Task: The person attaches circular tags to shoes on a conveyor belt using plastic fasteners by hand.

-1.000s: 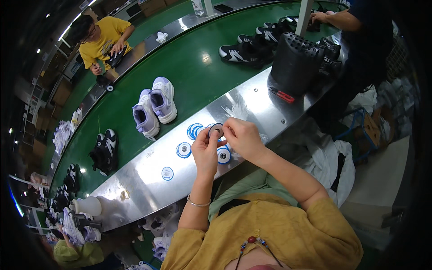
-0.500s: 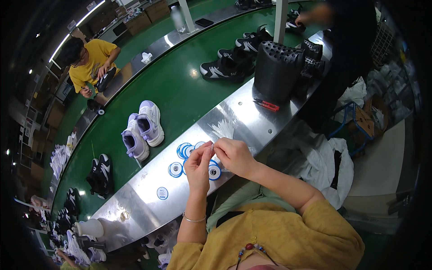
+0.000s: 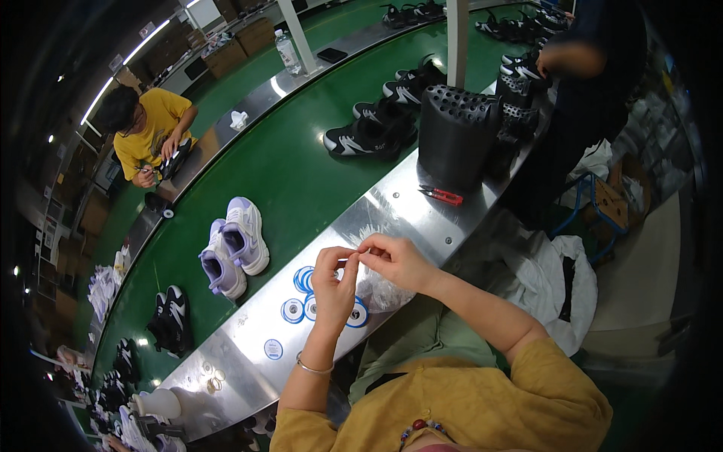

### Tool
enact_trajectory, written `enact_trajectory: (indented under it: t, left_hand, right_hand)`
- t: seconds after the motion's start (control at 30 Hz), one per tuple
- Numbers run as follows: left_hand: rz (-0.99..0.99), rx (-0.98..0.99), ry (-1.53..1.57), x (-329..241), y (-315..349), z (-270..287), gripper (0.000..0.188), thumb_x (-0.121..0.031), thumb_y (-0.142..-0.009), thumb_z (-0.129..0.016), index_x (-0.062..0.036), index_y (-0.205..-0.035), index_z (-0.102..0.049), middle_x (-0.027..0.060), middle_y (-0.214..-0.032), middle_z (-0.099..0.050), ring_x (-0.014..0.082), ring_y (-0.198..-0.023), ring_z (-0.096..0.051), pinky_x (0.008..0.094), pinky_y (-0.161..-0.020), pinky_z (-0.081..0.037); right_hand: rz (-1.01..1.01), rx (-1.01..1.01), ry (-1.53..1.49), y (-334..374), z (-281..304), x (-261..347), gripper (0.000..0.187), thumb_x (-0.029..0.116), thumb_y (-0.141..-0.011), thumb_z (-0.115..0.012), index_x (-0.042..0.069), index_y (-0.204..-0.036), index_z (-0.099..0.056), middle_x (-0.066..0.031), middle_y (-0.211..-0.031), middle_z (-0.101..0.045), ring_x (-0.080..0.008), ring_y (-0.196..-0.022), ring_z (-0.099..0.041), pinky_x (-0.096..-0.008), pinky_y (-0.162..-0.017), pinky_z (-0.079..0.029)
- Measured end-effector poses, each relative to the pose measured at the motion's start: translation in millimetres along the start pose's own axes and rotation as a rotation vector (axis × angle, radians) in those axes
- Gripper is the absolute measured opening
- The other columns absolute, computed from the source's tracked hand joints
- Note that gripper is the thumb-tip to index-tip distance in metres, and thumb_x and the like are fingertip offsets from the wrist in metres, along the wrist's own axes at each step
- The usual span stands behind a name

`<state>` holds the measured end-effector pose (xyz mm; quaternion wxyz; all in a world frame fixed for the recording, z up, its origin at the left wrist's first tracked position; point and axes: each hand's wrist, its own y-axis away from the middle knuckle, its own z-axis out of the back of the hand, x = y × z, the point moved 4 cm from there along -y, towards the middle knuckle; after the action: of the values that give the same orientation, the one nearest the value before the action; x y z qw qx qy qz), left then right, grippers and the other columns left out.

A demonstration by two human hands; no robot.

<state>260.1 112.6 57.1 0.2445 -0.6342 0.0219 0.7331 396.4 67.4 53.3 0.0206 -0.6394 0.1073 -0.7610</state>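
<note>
Grip drawn together, a person's left hand (image 3: 334, 288) and right hand (image 3: 397, 264) meet at pinched fingertips above a metal counter (image 3: 424, 225); whatever sits between them is too small to make out. Blue-rimmed discs (image 3: 293, 310) lie on the counter just beside and below the left hand, with a lone disc (image 3: 273, 349) farther off to its lower left. Clear plastic (image 3: 386, 296) rests below the right hand. Beyond the grip, to the left, lavender-and-white sneakers (image 3: 250, 235) stand on a green belt (image 3: 301, 188), while red-handled snips (image 3: 444, 197) lie to its upper right, near a black container (image 3: 454, 147). Judging by the pose, the step in hand is fine two-handed fingertip work; the next move appears to call for a light, steady pinch.
</note>
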Motion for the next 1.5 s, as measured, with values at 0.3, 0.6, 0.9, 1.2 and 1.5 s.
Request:
enact_trajectory:
  t: [0.3, 0.6, 0.9, 1.2, 1.5]
  left_hand:
    - [-0.202, 0.202, -0.202, -2, -86, -56, 0.011, -0.007, -0.083, -0.063, 0.0021, -0.090, -0.062, 0.0154, -0.086, -0.062, 0.0268, -0.077, -0.061, 0.0327, -0.070, -0.049]
    - [-0.441, 0.203, -0.708, 52, -225, -147, 0.029, -0.013, -0.085, -0.058, 0.0028, -0.108, -0.056, 0.0236, -0.087, -0.061, 0.0392, -0.085, -0.056, 0.0423, -0.076, -0.047]
    - [-0.104, 0.241, -0.943, 91, -280, -198, 0.035, -0.036, -0.082, -0.061, -0.0087, -0.103, -0.059, 0.0172, -0.080, -0.066, 0.0359, -0.076, -0.064, 0.0465, -0.065, -0.050]
    - [-0.190, 0.206, -0.963, 95, -253, -136, 0.036, -0.041, -0.082, -0.060, -0.0057, -0.084, -0.060, 0.0175, -0.070, -0.063, 0.0350, -0.071, -0.063, 0.0450, -0.062, -0.048]
    - [-0.247, 0.218, -1.017, 106, -207, -25, 0.031, -0.038, -0.080, -0.063, -0.0072, -0.081, -0.060, 0.0126, -0.071, -0.062, 0.0310, -0.074, -0.062, 0.0423, -0.062, -0.047]
  right_hand:
    - [-0.189, -0.223, -0.051, -9, 63, -44, 0.007, 0.006, -0.086, -0.058, -0.001, -0.087, -0.059, 0.0002, -0.075, -0.058, -0.0044, -0.066, -0.052, -0.0203, -0.059, -0.042]
    - [-0.346, -0.315, -0.267, -4, 86, -112, 0.007, 0.007, -0.088, -0.057, 0.000, -0.087, -0.057, 0.0006, -0.071, -0.056, -0.0044, -0.063, -0.050, -0.0190, -0.056, -0.040]
    - [-0.359, -0.254, -0.141, -4, 92, -113, 0.007, 0.009, -0.089, -0.058, 0.002, -0.088, -0.057, 0.0028, -0.068, -0.053, -0.0023, -0.055, -0.046, -0.0181, -0.047, -0.034]
    - [-0.342, -0.309, -0.162, 0, 91, -125, 0.010, 0.010, -0.086, -0.061, 0.000, -0.085, -0.058, 0.0018, -0.069, -0.057, -0.0027, -0.061, -0.049, -0.0207, -0.055, -0.041]
    - [-0.320, -0.238, -0.253, -6, 91, -108, 0.004, 0.003, -0.087, -0.056, 0.001, -0.085, -0.056, 0.0022, -0.071, -0.054, -0.0029, -0.060, -0.046, -0.0185, -0.053, -0.037]
